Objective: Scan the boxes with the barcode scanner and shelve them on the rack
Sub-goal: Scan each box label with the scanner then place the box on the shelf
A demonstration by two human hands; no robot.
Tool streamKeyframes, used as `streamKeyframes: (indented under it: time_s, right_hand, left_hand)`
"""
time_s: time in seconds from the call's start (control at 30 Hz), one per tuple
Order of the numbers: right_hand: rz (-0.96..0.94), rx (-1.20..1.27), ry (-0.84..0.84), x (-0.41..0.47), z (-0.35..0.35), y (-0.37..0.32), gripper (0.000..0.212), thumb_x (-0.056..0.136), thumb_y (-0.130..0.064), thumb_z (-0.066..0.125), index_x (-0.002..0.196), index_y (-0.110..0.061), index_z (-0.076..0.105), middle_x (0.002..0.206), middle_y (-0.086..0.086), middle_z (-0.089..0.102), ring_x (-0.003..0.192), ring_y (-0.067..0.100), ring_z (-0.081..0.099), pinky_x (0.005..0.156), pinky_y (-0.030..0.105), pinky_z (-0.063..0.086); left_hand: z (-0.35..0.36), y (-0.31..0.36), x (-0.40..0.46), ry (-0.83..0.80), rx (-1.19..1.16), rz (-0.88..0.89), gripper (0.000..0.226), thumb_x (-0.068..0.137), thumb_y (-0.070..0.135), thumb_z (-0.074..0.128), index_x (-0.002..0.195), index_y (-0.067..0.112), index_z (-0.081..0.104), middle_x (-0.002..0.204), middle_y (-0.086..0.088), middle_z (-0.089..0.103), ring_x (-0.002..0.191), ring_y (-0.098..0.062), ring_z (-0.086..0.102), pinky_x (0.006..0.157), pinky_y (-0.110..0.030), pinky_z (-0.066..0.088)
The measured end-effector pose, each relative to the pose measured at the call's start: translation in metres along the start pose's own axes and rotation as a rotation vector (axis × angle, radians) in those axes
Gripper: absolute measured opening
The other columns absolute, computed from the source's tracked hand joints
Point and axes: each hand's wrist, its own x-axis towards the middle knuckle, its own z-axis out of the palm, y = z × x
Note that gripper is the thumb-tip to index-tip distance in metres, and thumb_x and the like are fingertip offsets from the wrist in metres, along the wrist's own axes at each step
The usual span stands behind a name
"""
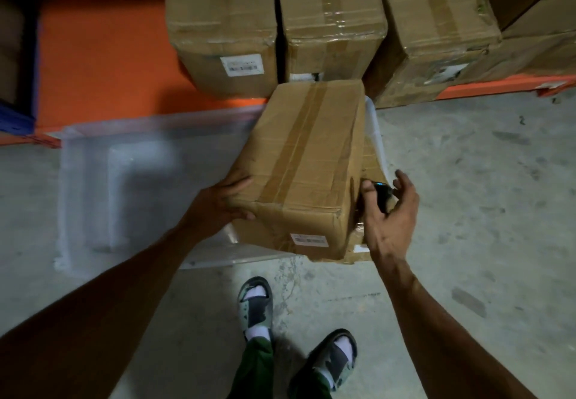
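A taped cardboard box (305,164) with a white barcode label (308,239) on its near face sits over the right end of a clear plastic bin (124,180) on the floor. My left hand (224,200) grips the box's left near corner. My right hand (386,214) is at the box's right side and holds a small black barcode scanner (382,194) between thumb and fingers. Three taped boxes, among them a left box (224,24) and a middle box (330,18), stand on the orange rack shelf (103,64) just beyond.
More cardboard boxes (536,24) fill the shelf's right end. A blue rack post (18,118) stands at the far left. The left part of the orange shelf is bare. Grey concrete floor (483,196) spreads right of the bin, and my sandalled feet (255,308) stand below the box.
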Motion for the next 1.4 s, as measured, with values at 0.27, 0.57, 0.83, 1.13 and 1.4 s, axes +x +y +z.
streamKeyframes:
  time_s: [0.27, 0.57, 0.83, 1.13, 1.4]
  right_hand:
    - [-0.039, 0.095, -0.207, -0.031, 0.048, -0.033, 0.06, 0.088, -0.051, 0.073, 0.145, -0.048, 0.052, 0.166, -0.011, 0.023, 0.148, 0.008, 0.022, 0.106, 0.038, 0.033]
    - [-0.054, 0.15, -0.236, -0.03, 0.047, -0.018, 0.07, 0.076, -0.06, 0.071, 0.142, -0.049, 0.053, 0.164, -0.002, 0.035, 0.154, 0.017, 0.027, 0.117, 0.056, 0.036]
    - [-0.176, 0.179, -0.256, -0.017, 0.048, -0.017, 0.053, 0.078, -0.036, 0.076, 0.128, -0.029, 0.06, 0.141, -0.003, 0.058, 0.14, 0.019, 0.047, 0.114, 0.059, 0.039]
    - [-0.039, 0.274, -0.338, 0.002, 0.022, -0.067, 0.05, 0.074, -0.041, 0.073, 0.121, -0.029, 0.06, 0.134, -0.012, 0.064, 0.133, 0.023, 0.055, 0.109, 0.061, 0.045]
    - [-0.042, 0.357, -0.342, -0.037, -0.023, -0.125, 0.046, 0.072, -0.04, 0.068, 0.117, -0.036, 0.061, 0.132, -0.006, 0.065, 0.124, 0.028, 0.06, 0.103, 0.065, 0.048]
  left_hand:
    - [0.005, 0.0, 0.009, 0.014, -0.355, -0.231, 0.096, 0.066, 0.029, 0.089, 0.149, 0.03, 0.041, 0.153, 0.012, 0.036, 0.125, 0.016, 0.043, 0.094, 0.001, 0.033]
    - [0.02, -0.004, 0.012, 0.198, -0.788, -0.312, 0.07, 0.081, 0.017, 0.078, 0.144, 0.028, 0.05, 0.116, 0.022, 0.068, 0.11, -0.002, 0.065, 0.085, -0.021, 0.055]
    - [0.027, -0.003, 0.025, 0.325, -0.767, -0.328, 0.044, 0.074, 0.032, 0.08, 0.117, 0.035, 0.069, 0.119, 0.005, 0.07, 0.111, -0.015, 0.065, 0.093, -0.035, 0.055]
    - [-0.004, 0.041, 0.021, 0.385, -0.683, -0.255, 0.031, 0.083, 0.022, 0.078, 0.112, 0.021, 0.07, 0.108, 0.012, 0.071, 0.095, 0.004, 0.067, 0.079, -0.011, 0.05]
    - [-0.064, 0.11, -0.026, 0.496, -0.577, -0.228, 0.029, 0.081, 0.016, 0.08, 0.108, 0.014, 0.072, 0.098, 0.01, 0.072, 0.078, 0.015, 0.064, 0.071, -0.002, 0.043]
